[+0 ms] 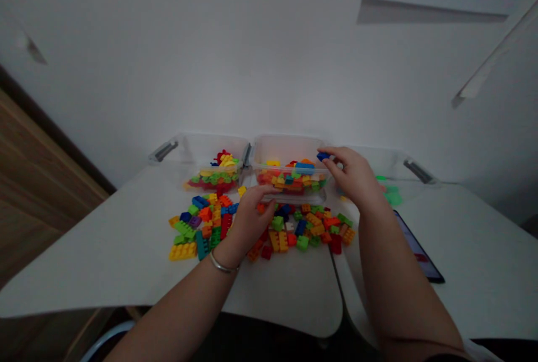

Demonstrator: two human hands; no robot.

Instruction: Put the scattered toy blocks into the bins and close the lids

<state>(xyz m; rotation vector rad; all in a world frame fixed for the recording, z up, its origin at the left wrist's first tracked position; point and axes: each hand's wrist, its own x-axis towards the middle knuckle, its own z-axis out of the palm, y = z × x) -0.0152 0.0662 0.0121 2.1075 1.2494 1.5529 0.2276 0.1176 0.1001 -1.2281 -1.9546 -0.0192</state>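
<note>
My right hand pinches a small blue toy brick over the right rim of a clear plastic box, which holds bricks in several colours. In front of that box, my left hand hovers over a pile of bricks, its thumb and fingers apart. An orange brick shows between the left thumb and fingers; it does not appear gripped. More loose bricks lie left of this hand, among them a yellow brick.
Another clear box on the left holds small coloured pieces. Behind my right arm stands a further clear container near some green pieces. A phone lies on the white table. The wall rises behind the boxes.
</note>
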